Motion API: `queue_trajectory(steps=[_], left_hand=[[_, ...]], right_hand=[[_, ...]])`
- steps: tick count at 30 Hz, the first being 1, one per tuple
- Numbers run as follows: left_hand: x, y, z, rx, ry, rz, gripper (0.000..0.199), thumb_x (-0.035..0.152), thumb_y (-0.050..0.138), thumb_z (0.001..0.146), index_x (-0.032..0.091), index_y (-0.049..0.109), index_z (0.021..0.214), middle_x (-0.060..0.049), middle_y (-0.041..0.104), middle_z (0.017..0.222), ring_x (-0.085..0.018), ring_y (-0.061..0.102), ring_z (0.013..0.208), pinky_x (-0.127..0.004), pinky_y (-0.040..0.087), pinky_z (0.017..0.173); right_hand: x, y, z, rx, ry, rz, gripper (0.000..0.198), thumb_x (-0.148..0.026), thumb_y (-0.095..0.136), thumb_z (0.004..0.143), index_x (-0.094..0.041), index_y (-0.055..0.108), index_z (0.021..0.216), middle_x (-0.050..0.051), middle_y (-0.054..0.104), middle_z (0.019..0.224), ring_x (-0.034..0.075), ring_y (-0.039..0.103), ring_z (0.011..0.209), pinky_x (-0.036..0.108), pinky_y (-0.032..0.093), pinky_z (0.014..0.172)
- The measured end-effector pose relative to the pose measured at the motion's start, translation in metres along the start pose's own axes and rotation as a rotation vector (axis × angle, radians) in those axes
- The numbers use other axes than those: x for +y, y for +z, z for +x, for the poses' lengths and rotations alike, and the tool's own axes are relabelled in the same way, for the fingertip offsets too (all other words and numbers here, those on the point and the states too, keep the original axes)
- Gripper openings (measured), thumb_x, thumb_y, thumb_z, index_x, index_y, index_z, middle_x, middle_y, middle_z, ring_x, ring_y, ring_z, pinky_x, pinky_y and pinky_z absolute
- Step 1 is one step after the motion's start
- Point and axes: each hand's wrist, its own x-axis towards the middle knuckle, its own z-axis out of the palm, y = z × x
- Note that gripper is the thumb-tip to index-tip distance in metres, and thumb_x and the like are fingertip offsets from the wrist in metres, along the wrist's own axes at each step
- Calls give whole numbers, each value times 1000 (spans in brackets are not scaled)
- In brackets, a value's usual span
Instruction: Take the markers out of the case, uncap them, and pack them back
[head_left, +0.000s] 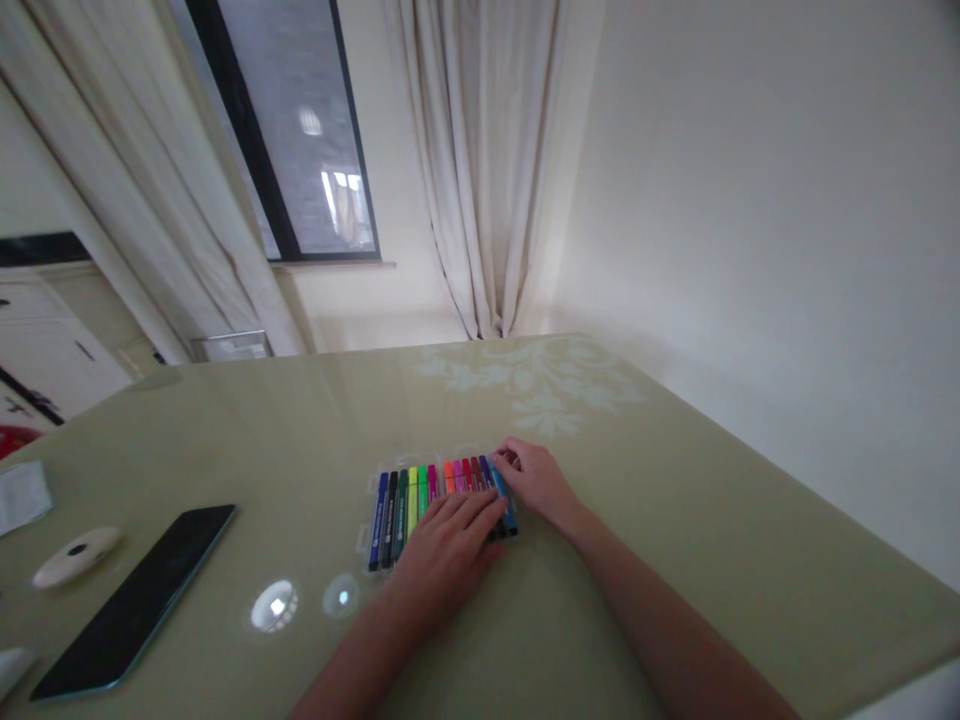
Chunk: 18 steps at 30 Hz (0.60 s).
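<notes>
Left hand (450,548): lay flat over the markers (405,505), unclenched!
Right hand (537,480): curled just beyond it; grip, I couldn't tell!
Marker row: a right-hand nudge risked skewing it!

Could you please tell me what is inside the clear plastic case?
The clear plastic case holds a row of colored markers, including blue, black, green, yellow and orange. The left hand covers the lower parts of several middle ones, so those cannot be seen.
</notes>
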Motion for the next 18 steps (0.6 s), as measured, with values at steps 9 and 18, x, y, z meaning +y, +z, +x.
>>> queue_trajectory(steps=[9, 18], left_hand=[[-38, -46, -8, 38, -848, 494, 47, 48, 36, 105, 11, 59, 123, -17, 69, 110, -34, 67, 101, -44, 52, 83], [-52, -41, -10, -54, -1036, 53, 63, 64, 23, 101, 16, 51, 129, -21, 70, 117, -41, 70, 106, -52, 51, 87]], right_hand=[[-8, -16, -1, 22, 203, -208, 39, -35, 53, 100, -18, 73, 71, 8, 75, 72, 19, 68, 69, 28, 39, 64], [3, -9, 2, -126, 240, 60, 47, -40, 51, 102, -17, 70, 66, 6, 72, 61, 15, 68, 56, 23, 46, 58]])
